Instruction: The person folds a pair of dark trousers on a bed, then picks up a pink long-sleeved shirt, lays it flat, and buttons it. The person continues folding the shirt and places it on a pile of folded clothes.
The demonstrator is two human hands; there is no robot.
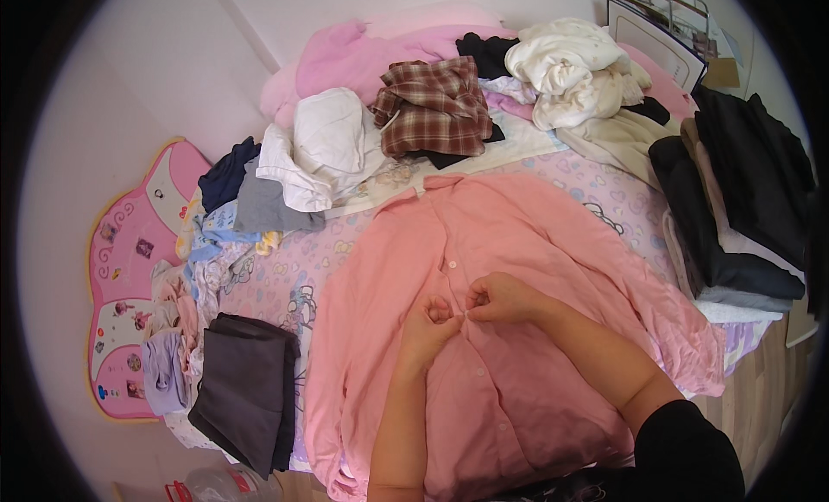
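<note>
A pink long-sleeved shirt [544, 243] lies spread on a bed with a patterned pink sheet, its collar towards the far side and its sleeves out to the sides. White buttons show along its front placket, one above my hands and others below. My left hand [432, 327] pinches the placket edge at mid-front between thumb and finger. Right beside it, my right hand [502, 299] pinches the same place, the fingertips of both hands nearly touching around a small white button. The shirt front lies partly overlapped there.
Around the shirt lie a folded dark grey garment [249, 385], a white garment [330, 132], a brown plaid shirt [437, 110], a cream bundle [570, 68] and a stack of dark clothes [725, 204]. A pink headboard [136, 243] stands left; a plastic bottle [220, 484] is at lower left.
</note>
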